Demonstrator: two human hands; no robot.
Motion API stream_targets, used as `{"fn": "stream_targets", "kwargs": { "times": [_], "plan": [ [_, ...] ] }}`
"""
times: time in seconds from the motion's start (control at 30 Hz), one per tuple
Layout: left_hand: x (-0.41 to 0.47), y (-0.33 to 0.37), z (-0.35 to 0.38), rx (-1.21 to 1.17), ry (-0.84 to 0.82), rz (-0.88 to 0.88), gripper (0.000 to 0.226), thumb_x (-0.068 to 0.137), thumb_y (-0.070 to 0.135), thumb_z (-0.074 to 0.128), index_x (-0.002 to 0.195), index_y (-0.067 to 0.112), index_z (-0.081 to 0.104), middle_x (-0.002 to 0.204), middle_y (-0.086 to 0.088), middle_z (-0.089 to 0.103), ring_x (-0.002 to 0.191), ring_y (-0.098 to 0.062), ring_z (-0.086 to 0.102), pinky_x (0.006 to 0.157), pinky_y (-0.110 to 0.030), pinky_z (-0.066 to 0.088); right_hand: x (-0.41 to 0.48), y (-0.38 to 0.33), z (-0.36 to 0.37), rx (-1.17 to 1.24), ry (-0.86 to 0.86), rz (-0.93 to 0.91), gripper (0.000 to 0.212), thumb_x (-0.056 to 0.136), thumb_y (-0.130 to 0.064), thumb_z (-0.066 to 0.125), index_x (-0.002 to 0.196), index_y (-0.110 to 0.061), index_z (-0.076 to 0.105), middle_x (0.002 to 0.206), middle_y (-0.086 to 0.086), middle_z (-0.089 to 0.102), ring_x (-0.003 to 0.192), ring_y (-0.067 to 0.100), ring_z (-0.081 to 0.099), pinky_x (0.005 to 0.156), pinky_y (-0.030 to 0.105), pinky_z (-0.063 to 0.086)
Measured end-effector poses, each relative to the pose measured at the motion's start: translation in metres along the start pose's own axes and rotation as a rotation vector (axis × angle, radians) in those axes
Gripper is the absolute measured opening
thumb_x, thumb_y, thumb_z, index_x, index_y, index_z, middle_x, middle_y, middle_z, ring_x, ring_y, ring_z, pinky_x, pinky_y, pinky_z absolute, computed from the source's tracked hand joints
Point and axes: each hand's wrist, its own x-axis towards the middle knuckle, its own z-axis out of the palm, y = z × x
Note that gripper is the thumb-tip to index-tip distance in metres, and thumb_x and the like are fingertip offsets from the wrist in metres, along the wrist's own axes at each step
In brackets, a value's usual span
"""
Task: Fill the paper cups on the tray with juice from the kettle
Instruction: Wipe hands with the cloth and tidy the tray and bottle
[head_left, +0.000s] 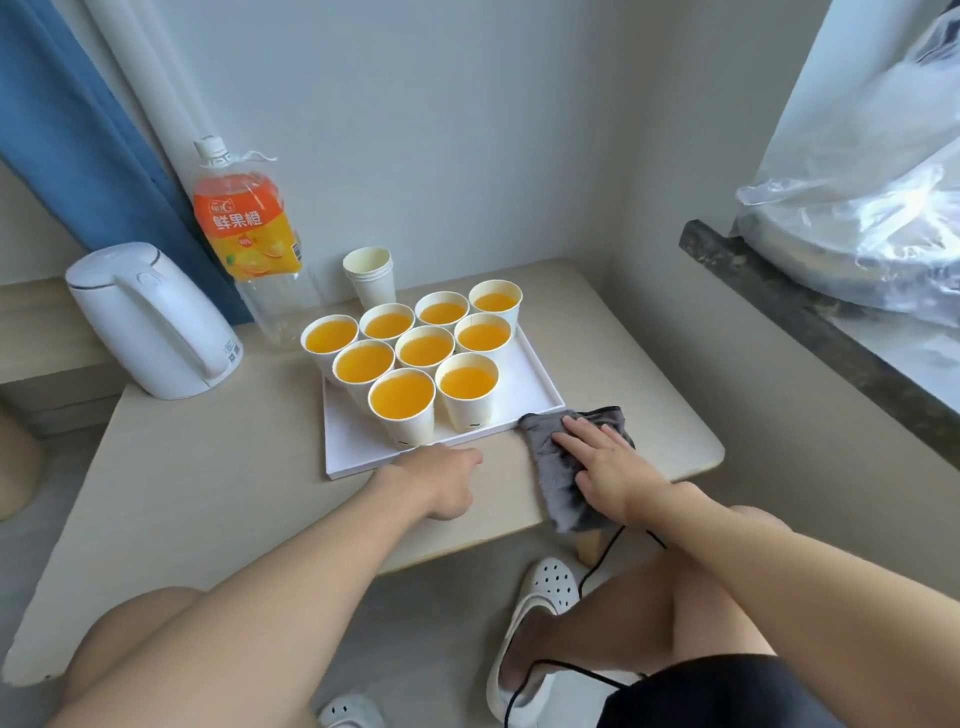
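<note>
On the table (208, 467): a white tray (524, 384) is set near the middle, with the kettle (156, 322) well to its left.
Paper cups (405, 431): nine are stood upright on the tray, packed close in rows of four, three and two (the two nearest the front rim).
Juice (401, 400): orange liquid is seen in all nine cups, close to the brim in each.
Kettle: white, upright, lid down, handle turned toward the camera; it is touched by neither hand.
Left hand (441, 483): laid on the table just beside the tray's front rim, fingers bent toward it; whether the rim is gripped or only touched cannot be told.
Right hand (608, 457): laid flat with straight fingers on a grey cloth (556, 483), nothing being clasped.
Grey cloth: spread on the table at the tray's near right corner, one end hung over the table edge.
Bottle (249, 228): a large clear one with an orange label is stood behind the tray, beside the kettle, and looks nearly drained.
Spare cups (370, 280): a short stack is kept just behind the tray's far edge.
Below the table: bare knees, white clogs (545, 587) and a black cord (597, 561) are seen.
</note>
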Motion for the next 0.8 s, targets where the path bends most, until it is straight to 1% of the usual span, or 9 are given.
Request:
{"fn": "stream_targets", "kwargs": {
  "times": [0.07, 0.1, 0.17, 0.23, 0.37, 0.43, 0.53, 0.63, 0.8],
  "plan": [
    [0.004, 0.01, 0.0, 0.066, 0.0, 0.002, 0.045, 0.097, 0.027, 0.049, 0.142, 0.026, 0.046, 0.138, -0.013, 0.049, 0.124, -0.036, 0.055, 0.093, -0.042, 0.051, -0.002, 0.018, -0.006, 0.024, 0.002, 0.114, 0.062, 0.097, -0.018, 0.038, 0.156, -0.022, 0.018, 0.164, 0.0, 0.001, 0.15, 0.014, -0.002, 0.12, 0.03, -0.007],
    [0.006, 0.015, 0.002, 0.079, 0.021, 0.013, 0.044, 0.097, 0.031, 0.052, 0.14, 0.024, 0.047, 0.138, -0.013, 0.046, 0.126, -0.035, 0.052, 0.093, -0.043, 0.05, -0.002, 0.026, -0.008, 0.033, -0.003, 0.17, 0.062, 0.097, -0.019, 0.036, 0.156, -0.021, 0.017, 0.164, 0.002, 0.0, 0.15, 0.016, -0.003, 0.121, 0.032, -0.006],
    [0.012, 0.022, 0.007, 0.076, 0.093, 0.05, 0.047, 0.094, 0.04, 0.059, 0.135, 0.018, 0.05, 0.14, -0.01, 0.044, 0.133, -0.031, 0.045, 0.096, -0.041, 0.046, 0.002, 0.039, -0.011, 0.033, -0.023, 0.262, 0.062, 0.098, -0.023, 0.031, 0.157, -0.02, 0.012, 0.164, 0.005, -0.004, 0.15, 0.018, -0.007, 0.121, 0.034, -0.006],
    [0.018, 0.028, 0.009, 0.062, 0.142, 0.078, 0.053, 0.09, 0.048, 0.064, 0.129, 0.015, 0.05, 0.141, -0.008, 0.046, 0.136, -0.028, 0.042, 0.099, -0.038, 0.044, 0.012, 0.046, -0.014, 0.041, -0.049, 0.33, 0.062, 0.099, -0.03, 0.028, 0.157, -0.019, 0.008, 0.164, 0.006, -0.008, 0.15, 0.018, -0.01, 0.121, 0.036, -0.007],
    [0.027, 0.036, 0.003, 0.085, 0.13, 0.082, 0.061, 0.087, 0.051, 0.071, 0.132, 0.017, 0.049, 0.138, -0.011, 0.048, 0.133, -0.031, 0.045, 0.098, -0.038, 0.044, 0.039, 0.049, -0.013, -0.007, -0.064, 0.397, 0.071, 0.097, -0.054, 0.024, 0.157, -0.021, 0.003, 0.163, 0.009, -0.011, 0.15, 0.022, -0.013, 0.12, 0.04, -0.009],
    [0.031, 0.038, -0.002, 0.121, 0.113, 0.071, 0.063, 0.086, 0.052, 0.074, 0.133, 0.017, 0.05, 0.136, -0.012, 0.049, 0.13, -0.032, 0.049, 0.095, -0.038, 0.045, 0.051, 0.05, -0.014, -0.042, -0.061, 0.393, 0.074, 0.096, -0.059, 0.024, 0.157, -0.024, 0.002, 0.163, 0.01, -0.012, 0.15, 0.024, -0.013, 0.12, 0.041, -0.008],
    [0.037, 0.044, -0.005, 0.174, 0.108, 0.052, 0.066, 0.084, 0.05, 0.079, 0.135, 0.018, 0.051, 0.136, -0.013, 0.051, 0.128, -0.032, 0.052, 0.09, -0.038, 0.047, 0.071, 0.052, -0.019, -0.065, -0.064, 0.374, 0.067, 0.098, -0.052, 0.025, 0.157, -0.026, 0.003, 0.163, 0.009, -0.01, 0.15, 0.024, -0.011, 0.12, 0.042, -0.006],
    [0.041, 0.048, -0.001, 0.224, 0.114, 0.028, 0.07, 0.084, 0.047, 0.08, 0.139, 0.018, 0.049, 0.138, -0.014, 0.049, 0.128, -0.032, 0.051, 0.092, -0.038, 0.048, 0.092, 0.052, -0.022, -0.066, -0.048, 0.346, 0.062, 0.099, -0.044, 0.024, 0.157, -0.028, 0.005, 0.164, 0.007, -0.008, 0.15, 0.023, -0.008, 0.12, 0.042, -0.005],
    [0.04, 0.05, 0.006, 0.234, 0.13, 0.011, 0.071, 0.085, 0.046, 0.079, 0.14, 0.017, 0.046, 0.137, -0.015, 0.048, 0.128, -0.033, 0.05, 0.093, -0.039, 0.049, 0.112, 0.055, -0.03, -0.048, -0.044, 0.288, 0.059, 0.1, -0.037, 0.024, 0.156, -0.031, 0.008, 0.164, 0.005, -0.006, 0.15, 0.021, -0.006, 0.121, 0.041, -0.005]
  ]
}}
